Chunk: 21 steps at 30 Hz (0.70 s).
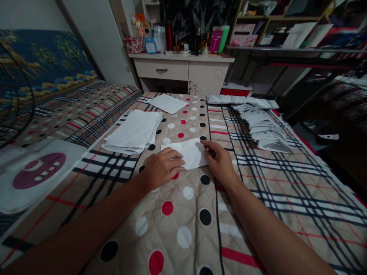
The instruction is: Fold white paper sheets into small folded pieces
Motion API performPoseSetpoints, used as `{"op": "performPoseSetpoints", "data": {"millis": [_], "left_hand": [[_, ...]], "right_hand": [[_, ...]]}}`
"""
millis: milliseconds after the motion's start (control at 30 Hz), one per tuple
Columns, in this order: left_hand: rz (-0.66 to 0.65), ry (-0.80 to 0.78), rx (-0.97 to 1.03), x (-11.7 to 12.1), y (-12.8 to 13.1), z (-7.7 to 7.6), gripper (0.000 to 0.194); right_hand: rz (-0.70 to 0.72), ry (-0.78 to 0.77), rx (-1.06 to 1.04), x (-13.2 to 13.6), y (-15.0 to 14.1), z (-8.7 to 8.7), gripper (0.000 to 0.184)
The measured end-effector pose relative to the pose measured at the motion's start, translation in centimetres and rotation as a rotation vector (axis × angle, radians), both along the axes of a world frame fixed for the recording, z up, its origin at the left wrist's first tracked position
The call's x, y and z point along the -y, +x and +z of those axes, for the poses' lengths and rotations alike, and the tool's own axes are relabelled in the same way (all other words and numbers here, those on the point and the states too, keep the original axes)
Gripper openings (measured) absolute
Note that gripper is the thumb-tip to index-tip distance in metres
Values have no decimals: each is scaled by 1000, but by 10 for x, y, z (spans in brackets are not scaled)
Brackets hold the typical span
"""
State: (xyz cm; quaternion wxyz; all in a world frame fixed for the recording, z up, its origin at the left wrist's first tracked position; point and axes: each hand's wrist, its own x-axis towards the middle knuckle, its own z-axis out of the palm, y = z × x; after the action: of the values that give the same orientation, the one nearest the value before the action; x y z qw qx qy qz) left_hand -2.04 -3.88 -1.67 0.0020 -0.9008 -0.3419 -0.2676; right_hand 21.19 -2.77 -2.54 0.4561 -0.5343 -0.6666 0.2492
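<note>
A white sheet of paper (193,154) with a crease near its middle lies on the quilted bedspread (183,214) in front of me. My left hand (163,166) rests on its left part, fingers stretched to the right and lying on the paper. At the right edge, my right hand (219,160) is closed, thumb and fingertips pinching the sheet. Left of my hands is a stack of white paper sheets (133,131), and beyond it one flat white sheet (168,103). On the right, many folded white papers (265,128) lie overlapping in a row.
Behind the folded papers runs another white row of paper (242,101). A white plastic bag (43,172) with a purple print lies at the left. Past the bed stand a white dresser (160,70), with a blue clock (150,44) on top, and shelves (275,47).
</note>
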Motion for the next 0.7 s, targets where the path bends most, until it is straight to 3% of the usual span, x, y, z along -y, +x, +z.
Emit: {"op": "performPoseSetpoints", "data": {"millis": [200,300,500,600,700], "left_hand": [[-46,104,-129,4,1,4,20],[-30,141,-154,2,-1,5,22],[10,93,-58,-5,-5,-1,26],[9,42,27,-5,-6,-4,21],[-6,8,98,-5,-6,-6,17]], "right_hand": [[71,-106,-212,-2,4,1,33],[97,-66,-244,-2,2,0,28],[27,242,164,2,7,14,20],[195,329,227,7,10,21,13],[324,277,228,9,9,20,6]]}}
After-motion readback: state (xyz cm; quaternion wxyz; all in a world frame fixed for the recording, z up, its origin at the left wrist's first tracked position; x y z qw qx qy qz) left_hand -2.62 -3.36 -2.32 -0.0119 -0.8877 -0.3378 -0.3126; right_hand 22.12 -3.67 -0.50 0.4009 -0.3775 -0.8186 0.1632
